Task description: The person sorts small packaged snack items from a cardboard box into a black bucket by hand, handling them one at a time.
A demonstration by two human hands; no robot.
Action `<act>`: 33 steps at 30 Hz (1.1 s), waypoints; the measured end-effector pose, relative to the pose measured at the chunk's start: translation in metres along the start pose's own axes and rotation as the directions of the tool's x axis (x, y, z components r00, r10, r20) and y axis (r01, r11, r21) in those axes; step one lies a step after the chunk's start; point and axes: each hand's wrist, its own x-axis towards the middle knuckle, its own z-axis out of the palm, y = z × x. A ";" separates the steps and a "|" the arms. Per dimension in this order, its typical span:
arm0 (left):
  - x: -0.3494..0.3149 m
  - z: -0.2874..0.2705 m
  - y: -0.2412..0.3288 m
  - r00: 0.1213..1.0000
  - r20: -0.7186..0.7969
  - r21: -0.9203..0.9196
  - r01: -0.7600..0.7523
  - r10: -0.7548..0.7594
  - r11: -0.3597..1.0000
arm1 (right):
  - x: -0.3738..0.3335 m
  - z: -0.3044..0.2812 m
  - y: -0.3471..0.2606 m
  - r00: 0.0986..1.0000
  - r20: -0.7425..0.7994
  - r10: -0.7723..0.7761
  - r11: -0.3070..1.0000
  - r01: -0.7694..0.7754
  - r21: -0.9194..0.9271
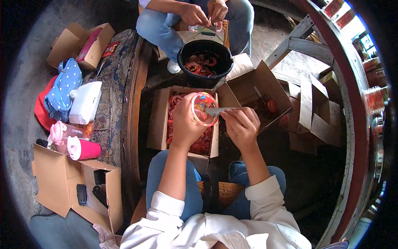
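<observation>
While handheld, one blade [217, 111], one container [200, 106]

At least four open cardboard boxes [159, 120], plus a carton jumble [306, 103] on the right too tangled to count. Two clear plastic containers [199, 106] near the middle, and I can't tally the right-edge ones. One flat blade [219, 111], one black bucket [200, 80], two pink tumblers [87, 148], one polka-dot pouch [64, 89], one white case [84, 106]. Red pieces [202, 143]? Loads, honestly uncountable.
</observation>
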 end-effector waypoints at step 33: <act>-0.002 -0.002 0.006 0.939 0.325 -0.123 0.165 -0.118 0.979 | -0.019 0.005 0.007 0.991 0.137 0.015 0.999 -0.019 0.035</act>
